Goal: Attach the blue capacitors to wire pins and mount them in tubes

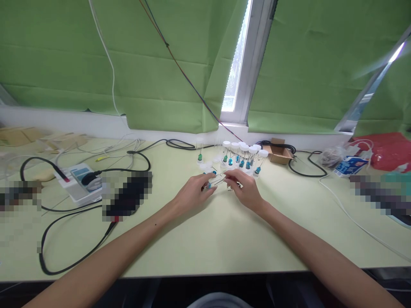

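Observation:
Both hands meet over the middle of the table, just in front of a group of clear tubes. My left hand [195,190] is closed round a small clear tube [218,179] with a blue piece and thin metal pins showing in it. My right hand [242,188] is closed at the other end of that tube, its thumb and fingertips pinched together; what lies in them is mostly hidden. Behind the hands stand several capped clear tubes [244,149] with white lids and blue or green pieces inside. One tube [200,156] with a green piece stands apart to the left.
A white power strip [80,184] with a black plug lies left, near looping black cable [45,239]. A small cardboard box [279,153] stands behind right. Farther right are a blue-and-white packet [349,166] and red bag [382,152]. Green blinds hang at the back.

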{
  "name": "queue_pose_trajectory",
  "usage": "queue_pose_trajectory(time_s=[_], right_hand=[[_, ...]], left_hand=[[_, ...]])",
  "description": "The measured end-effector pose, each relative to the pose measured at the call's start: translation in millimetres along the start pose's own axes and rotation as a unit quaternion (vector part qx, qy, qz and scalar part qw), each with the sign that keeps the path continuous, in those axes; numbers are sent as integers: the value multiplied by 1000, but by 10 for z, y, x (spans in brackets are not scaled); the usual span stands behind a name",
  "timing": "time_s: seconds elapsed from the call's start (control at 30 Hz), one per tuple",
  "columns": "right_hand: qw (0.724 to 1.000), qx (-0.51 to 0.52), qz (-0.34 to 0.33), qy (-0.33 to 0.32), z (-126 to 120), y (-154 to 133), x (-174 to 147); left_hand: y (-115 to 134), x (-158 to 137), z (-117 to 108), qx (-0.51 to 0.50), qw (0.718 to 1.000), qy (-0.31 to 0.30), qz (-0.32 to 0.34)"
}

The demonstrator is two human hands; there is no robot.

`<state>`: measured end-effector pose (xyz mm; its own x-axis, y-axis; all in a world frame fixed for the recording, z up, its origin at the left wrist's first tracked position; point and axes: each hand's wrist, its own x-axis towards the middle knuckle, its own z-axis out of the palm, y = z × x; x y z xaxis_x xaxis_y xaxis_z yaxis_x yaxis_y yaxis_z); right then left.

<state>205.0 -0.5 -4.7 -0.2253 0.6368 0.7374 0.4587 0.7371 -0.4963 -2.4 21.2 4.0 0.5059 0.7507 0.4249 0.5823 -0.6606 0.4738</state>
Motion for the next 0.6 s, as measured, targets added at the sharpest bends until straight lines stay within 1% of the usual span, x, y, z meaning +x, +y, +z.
queue_pose_trajectory(time_s=[0.1,0.17,0.43,0.6], right_hand=[[999,-1,-39,23,22,6,-8],[998,-2,-50,28,33,5,-13],[996,-18,-75,39,54,-9,-7],[996,-10,-74,51,65,-16,-8]], left_hand=[[24,-4,-5,-5,1000,-2,-1],[31,-4,-2,-11,1000,-2,1],[24,0,19,-34,999,5,14],[14,-5,30,-45,999,1,23]])
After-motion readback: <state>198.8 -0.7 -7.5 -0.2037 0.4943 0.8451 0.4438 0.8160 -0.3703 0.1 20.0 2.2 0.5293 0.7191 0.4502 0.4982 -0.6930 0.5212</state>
